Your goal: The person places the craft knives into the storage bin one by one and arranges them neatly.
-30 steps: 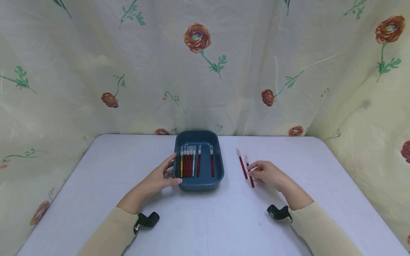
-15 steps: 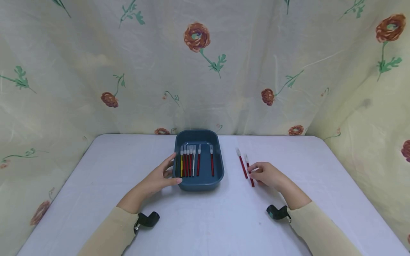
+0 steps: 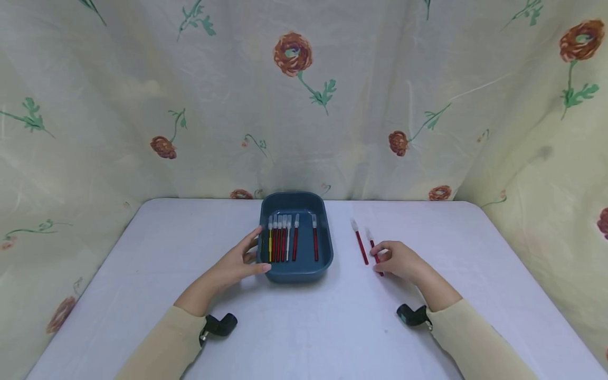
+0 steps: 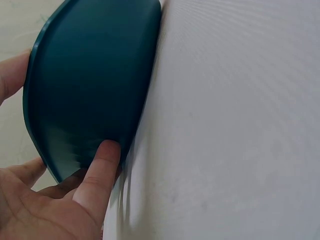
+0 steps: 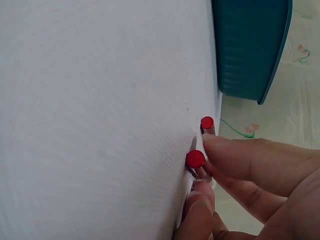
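A dark blue-green tray [image 3: 296, 275] stands on the table, with my left hand [image 3: 230, 268] gripping its left side. In the left wrist view, fingertips lie on the tray's outer wall and edge. To the tray's right, my right hand [image 3: 399, 259] pinches a slim red pen-like stick with a clear cap [image 5: 195, 159] between thumb and fingers, close over the table. Its cap end points away from me; part of the shaft is hidden by the fingers. A second capped red stick [image 3: 362, 248] lies just left of it, roughly alongside.
Inside the tray, several capped red sticks [image 3: 295, 247] lie side by side, with one yellow stick [image 3: 270, 249] at the left and one white stick [image 3: 287, 248] among them. Another red stick [image 3: 315, 245] lies apart at the right. A flowered curtain [image 3: 214, 121] hangs behind the table.
The right fingers have closed round the right-hand red stick, which has shifted slightly right. The left hand and the tray have stayed in place.
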A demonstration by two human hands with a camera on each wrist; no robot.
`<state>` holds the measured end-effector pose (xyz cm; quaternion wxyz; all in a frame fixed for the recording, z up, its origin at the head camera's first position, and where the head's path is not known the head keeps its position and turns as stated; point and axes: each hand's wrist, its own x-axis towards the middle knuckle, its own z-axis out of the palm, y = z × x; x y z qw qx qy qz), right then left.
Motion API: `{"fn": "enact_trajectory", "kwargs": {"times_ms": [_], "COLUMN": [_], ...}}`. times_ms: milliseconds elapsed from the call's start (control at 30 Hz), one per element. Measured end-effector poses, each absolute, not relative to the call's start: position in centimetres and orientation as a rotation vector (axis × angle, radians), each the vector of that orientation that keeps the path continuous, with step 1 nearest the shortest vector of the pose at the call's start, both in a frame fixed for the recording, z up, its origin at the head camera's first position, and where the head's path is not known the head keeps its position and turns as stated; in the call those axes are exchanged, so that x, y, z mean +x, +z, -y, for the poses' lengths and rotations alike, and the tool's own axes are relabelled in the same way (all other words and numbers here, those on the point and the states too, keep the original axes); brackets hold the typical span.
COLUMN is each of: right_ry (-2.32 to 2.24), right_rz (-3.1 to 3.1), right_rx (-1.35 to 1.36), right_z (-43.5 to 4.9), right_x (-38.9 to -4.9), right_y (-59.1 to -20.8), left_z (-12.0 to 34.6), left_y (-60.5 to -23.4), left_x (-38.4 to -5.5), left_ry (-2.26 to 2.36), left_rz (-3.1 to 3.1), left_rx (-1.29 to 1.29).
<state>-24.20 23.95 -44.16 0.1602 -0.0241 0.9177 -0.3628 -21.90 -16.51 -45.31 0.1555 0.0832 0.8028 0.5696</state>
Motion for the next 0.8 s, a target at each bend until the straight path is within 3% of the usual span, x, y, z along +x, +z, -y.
{"fn": "enact_trajectory", "kwargs": {"times_ms": [267,800], "right_ry": [-0.879,-0.989], "right_rz": [-2.686,-2.637], "right_rx": [-0.026,-0.064], "right_z": [-24.36,-24.75], "right_x": [-24.15,-24.16], "right_y": [-44.07,-43.79], "left_z": [16.49,16.56], "left_y": [-45.31,-45.23], "left_x": [-21.85,-21.88], "left_ry": [1.650,1.660], "left_rz": [-2.276,-2.272], "left_rx": [0.238,0.241]}}
